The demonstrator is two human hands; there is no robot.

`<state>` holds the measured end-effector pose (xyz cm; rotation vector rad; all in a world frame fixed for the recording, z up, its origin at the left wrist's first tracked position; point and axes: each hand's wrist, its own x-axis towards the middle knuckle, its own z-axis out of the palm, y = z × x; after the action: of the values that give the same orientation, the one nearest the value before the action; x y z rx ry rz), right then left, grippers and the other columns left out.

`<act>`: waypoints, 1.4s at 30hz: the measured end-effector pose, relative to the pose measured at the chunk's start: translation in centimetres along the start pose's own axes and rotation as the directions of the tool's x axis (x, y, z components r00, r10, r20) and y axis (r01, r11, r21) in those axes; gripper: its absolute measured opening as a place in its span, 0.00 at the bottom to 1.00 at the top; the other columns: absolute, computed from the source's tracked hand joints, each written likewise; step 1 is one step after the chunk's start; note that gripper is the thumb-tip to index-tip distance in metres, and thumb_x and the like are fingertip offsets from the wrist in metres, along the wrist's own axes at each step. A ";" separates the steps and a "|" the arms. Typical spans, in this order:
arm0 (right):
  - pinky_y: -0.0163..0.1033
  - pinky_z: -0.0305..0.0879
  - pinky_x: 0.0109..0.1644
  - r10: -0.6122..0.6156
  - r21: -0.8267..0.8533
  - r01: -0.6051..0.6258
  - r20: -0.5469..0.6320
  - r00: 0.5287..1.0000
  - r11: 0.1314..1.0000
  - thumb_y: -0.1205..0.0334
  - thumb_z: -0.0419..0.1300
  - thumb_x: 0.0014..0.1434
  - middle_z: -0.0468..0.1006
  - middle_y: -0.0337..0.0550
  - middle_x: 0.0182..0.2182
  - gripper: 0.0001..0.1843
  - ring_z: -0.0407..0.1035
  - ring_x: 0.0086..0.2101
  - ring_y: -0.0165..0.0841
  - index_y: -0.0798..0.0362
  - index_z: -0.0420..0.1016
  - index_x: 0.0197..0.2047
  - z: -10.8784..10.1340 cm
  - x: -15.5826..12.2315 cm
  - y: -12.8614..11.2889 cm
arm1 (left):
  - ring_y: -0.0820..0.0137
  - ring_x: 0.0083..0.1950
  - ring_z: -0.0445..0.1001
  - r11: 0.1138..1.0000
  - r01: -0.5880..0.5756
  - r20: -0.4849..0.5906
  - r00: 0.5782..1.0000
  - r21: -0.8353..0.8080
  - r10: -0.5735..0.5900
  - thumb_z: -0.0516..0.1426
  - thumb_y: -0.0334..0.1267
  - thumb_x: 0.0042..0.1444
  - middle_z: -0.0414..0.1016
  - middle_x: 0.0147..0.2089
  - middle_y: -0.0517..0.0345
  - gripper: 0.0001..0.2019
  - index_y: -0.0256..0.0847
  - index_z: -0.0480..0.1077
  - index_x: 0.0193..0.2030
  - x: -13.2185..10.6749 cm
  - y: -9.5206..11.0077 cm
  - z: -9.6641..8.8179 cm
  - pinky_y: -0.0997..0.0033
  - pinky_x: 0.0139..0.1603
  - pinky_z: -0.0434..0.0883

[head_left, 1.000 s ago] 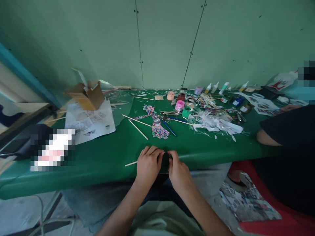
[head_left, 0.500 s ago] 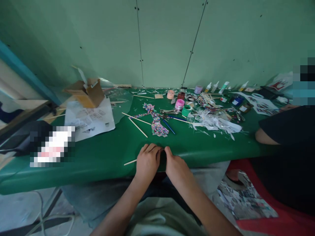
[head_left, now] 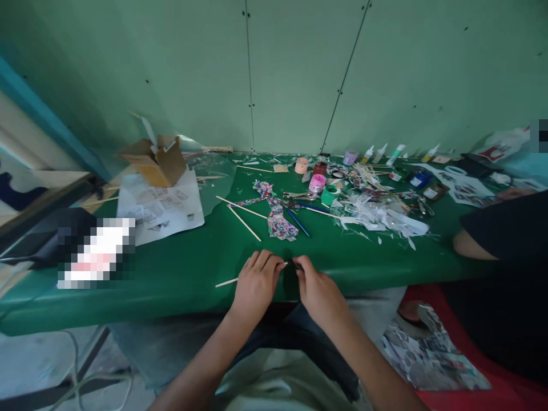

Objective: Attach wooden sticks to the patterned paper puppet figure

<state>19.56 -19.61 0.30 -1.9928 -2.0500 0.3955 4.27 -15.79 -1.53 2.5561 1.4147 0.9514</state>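
Close to the table's front edge, my left hand (head_left: 256,283) is closed around a thin wooden stick (head_left: 225,282). One end of the stick sticks out on the left and its pale tip shows past the fingertips. A small gap away, my right hand (head_left: 317,285) has thumb and fingers pinched together; a small dark thing shows at the fingertips, too little to name. Beyond both hands lies a flat, multicoloured patterned figure (head_left: 281,224) with loose wooden sticks (head_left: 244,222) across and beside it. A blue-handled tool (head_left: 298,223) rests at its right.
Open paint jars (head_left: 317,184), glue bottles (head_left: 368,153) and a heap of paper scraps (head_left: 381,217) crowd the right. A cardboard box (head_left: 160,162) stands on printed paper (head_left: 188,208) at left. Another person's arm (head_left: 477,242) rests at the right edge.
My right hand has moved off to the right, away from my left hand, opening a gap between them. The stick's tip now shows at my left fingertips. The view has shifted slightly.
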 end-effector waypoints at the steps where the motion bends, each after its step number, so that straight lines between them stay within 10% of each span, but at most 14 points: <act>1: 0.35 0.69 0.34 -0.008 0.079 0.014 -0.078 0.997 0.997 0.65 0.45 0.67 0.81 0.48 0.40 0.16 0.78 0.36 0.37 0.52 0.66 0.54 -0.2 0.0 0.4 | 0.67 0.38 0.70 1.000 0.010 -0.015 1.000 -0.029 -0.010 0.49 0.36 0.65 0.73 0.36 0.55 0.08 0.40 0.68 0.38 0.1 0.0 -0.5 0.68 0.40 0.68; 9: 0.34 0.70 0.50 -0.337 0.334 0.503 -0.444 0.830 0.797 0.65 0.50 0.66 0.78 0.43 0.48 0.16 0.74 0.47 0.30 0.49 0.68 0.55 -3.9 -1.6 -0.9 | 0.74 0.31 0.72 0.892 -0.060 0.013 0.997 -0.448 0.073 0.46 0.37 0.66 0.74 0.34 0.58 0.10 0.41 0.67 0.42 0.5 1.6 -5.7 0.76 0.33 0.66; 22: 0.34 0.70 0.38 -0.509 0.250 0.665 -0.475 0.718 0.704 0.69 0.55 0.61 0.80 0.40 0.35 0.17 0.73 0.33 0.29 0.48 0.71 0.53 -6.0 -1.8 -1.1 | 0.76 0.27 0.63 0.830 -0.146 -0.040 0.988 -0.538 0.148 0.46 0.34 0.66 0.65 0.28 0.61 0.08 0.40 0.62 0.36 0.7 2.1 -6.7 0.76 0.30 0.60; 28: 0.34 0.69 0.45 -0.367 0.243 0.525 -0.485 0.794 0.815 0.66 0.53 0.64 0.80 0.43 0.43 0.16 0.74 0.41 0.30 0.50 0.70 0.54 -4.3 0.0 0.6 | 0.76 0.25 0.63 0.828 -0.092 -0.064 0.996 -0.553 0.068 0.46 0.35 0.65 0.66 0.27 0.60 0.10 0.39 0.67 0.36 1.1 1.2 -6.0 0.76 0.29 0.60; 33: 0.35 0.67 0.34 -0.106 0.056 0.140 -0.408 0.907 0.989 0.61 0.53 0.63 0.79 0.43 0.39 0.13 0.75 0.33 0.33 0.51 0.73 0.48 -3.0 3.3 4.2 | 0.75 0.26 0.65 0.923 0.068 -0.094 0.989 -0.380 -0.112 0.49 0.42 0.65 0.71 0.28 0.59 0.13 0.39 0.72 0.40 4.1 -1.0 -5.4 0.77 0.26 0.58; 42: 0.43 0.62 0.48 -0.026 -0.174 -0.035 -0.339 0.941 0.984 0.59 0.55 0.62 0.73 0.50 0.41 0.13 0.68 0.43 0.41 0.51 0.77 0.45 -2.0 9.3 8.4 | 0.69 0.32 0.72 0.979 0.200 -0.191 0.961 -0.029 -0.202 0.49 0.45 0.64 0.76 0.32 0.57 0.14 0.44 0.74 0.41 12.2 -6.0 -3.0 0.75 0.29 0.58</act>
<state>27.77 -10.11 -1.00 -1.9953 -1.9155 -0.1326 2.91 -3.42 4.71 2.3077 1.6757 1.1932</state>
